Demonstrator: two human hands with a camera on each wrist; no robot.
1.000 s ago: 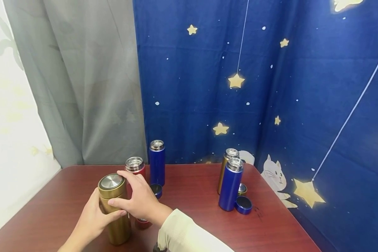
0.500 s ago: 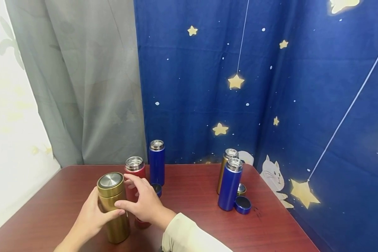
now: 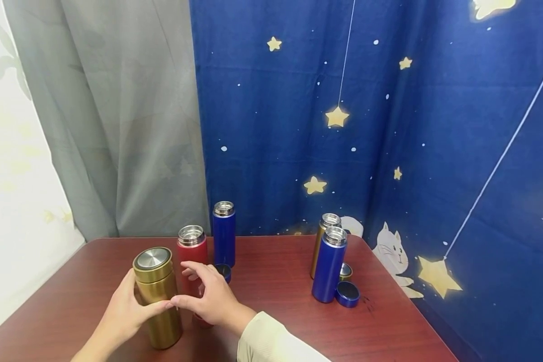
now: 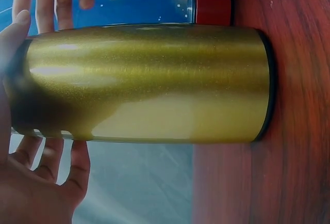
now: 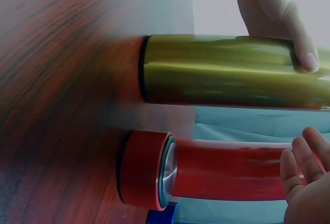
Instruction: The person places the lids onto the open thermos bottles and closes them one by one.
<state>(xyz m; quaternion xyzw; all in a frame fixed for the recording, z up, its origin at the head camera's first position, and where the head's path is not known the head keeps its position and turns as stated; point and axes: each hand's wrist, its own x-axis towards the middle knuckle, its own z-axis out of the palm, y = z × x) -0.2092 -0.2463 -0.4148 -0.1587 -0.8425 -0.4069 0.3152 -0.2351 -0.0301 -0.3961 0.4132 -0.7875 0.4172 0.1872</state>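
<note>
A gold thermos flask, its lid with a silver top in place, stands upright on the table at the front left. My left hand grips its upper body from the left, thumb across the front and fingers behind, as the left wrist view shows. To the flask's right, my right hand is held with relaxed, slightly bent fingers and nothing in them. Its thumb tip is right by the left thumb. Behind that hand stands a lidless red flask; its red lid lies on the table beside it.
At the back stands an open blue flask with its blue lid in front. On the right, another open blue flask partly hides an open gold flask; a blue lid and a gold lid lie beside them.
My right hand has come off the gold flask's lid and moved right and slightly down. My left hand keeps its grip, and the flask stays upright, shifted slightly left in view.
</note>
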